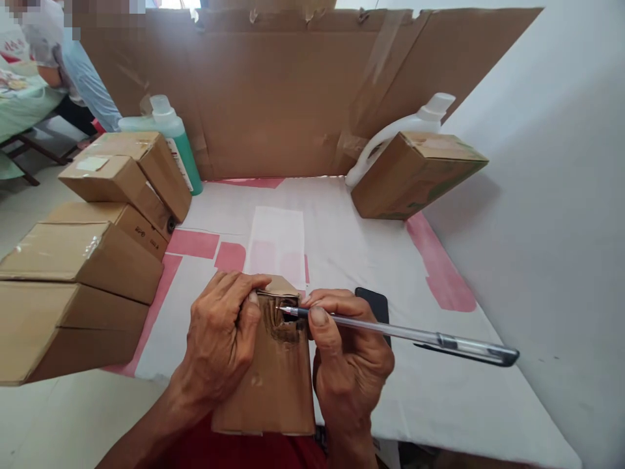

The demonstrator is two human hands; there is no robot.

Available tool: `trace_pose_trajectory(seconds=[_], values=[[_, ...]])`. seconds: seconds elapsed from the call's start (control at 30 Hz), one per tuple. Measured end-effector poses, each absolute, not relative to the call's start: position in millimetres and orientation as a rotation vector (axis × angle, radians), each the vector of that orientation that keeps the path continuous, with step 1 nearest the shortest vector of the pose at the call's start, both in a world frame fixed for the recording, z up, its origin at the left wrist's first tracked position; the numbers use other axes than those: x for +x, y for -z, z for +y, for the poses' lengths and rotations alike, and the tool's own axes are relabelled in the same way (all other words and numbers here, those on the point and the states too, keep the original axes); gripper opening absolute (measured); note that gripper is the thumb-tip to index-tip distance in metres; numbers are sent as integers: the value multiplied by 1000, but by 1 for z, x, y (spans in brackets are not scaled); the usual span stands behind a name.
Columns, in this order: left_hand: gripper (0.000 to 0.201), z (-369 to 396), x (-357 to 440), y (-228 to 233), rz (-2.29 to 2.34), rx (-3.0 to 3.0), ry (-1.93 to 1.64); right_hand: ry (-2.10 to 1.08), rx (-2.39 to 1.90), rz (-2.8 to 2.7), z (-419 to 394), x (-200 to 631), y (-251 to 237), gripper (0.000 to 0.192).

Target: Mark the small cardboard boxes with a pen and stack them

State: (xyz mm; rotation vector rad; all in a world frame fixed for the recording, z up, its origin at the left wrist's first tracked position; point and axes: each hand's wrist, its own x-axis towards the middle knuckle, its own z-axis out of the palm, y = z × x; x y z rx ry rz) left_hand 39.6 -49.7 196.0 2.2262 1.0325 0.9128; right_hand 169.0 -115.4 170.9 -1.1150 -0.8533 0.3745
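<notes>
A small brown cardboard box point(273, 384) rests at the near edge of the table, against my lap. My left hand point(219, 345) grips its left side and top flap. My right hand point(346, 358) holds a clear ballpoint pen point(415, 335), whose tip pokes into a torn, darkened gap near the box's top. The pen's capped end sticks out to the right. A black phone point(374, 303) lies flat just behind my right hand.
Several sealed cardboard boxes point(83, 260) are stacked at the left. A green bottle point(178, 140) stands behind them. At back right, another box point(415, 172) leans by a white jug point(420, 120). A cardboard screen point(293, 91) walls the back. A person sits far left.
</notes>
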Motion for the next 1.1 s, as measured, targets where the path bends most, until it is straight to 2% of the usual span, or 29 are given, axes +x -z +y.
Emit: trace_pose_trajectory(seconds=[0.5,0.67,0.77,0.9,1.0,1.1], values=[[28,-51,34,-194,1030,2197,-930,-359,-1169,-1159,-127,181,-172,15],[28,-50,35,-192,1032,2212,-929,-329,-1231,-1021,-137,201,-174,13],[27,-48,34,-191,1042,2225,-937,-425,-1279,-841,-131,223,-169,13],[21,-47,32,-189,1061,2257,-951,-645,-1838,-974,-110,259,-133,26],[21,-46,30,-186,1061,2305,-959,-659,-2279,-1101,-92,272,-95,20],[23,-44,30,-181,1080,2350,-968,-643,-2449,-1085,-80,268,-70,12]])
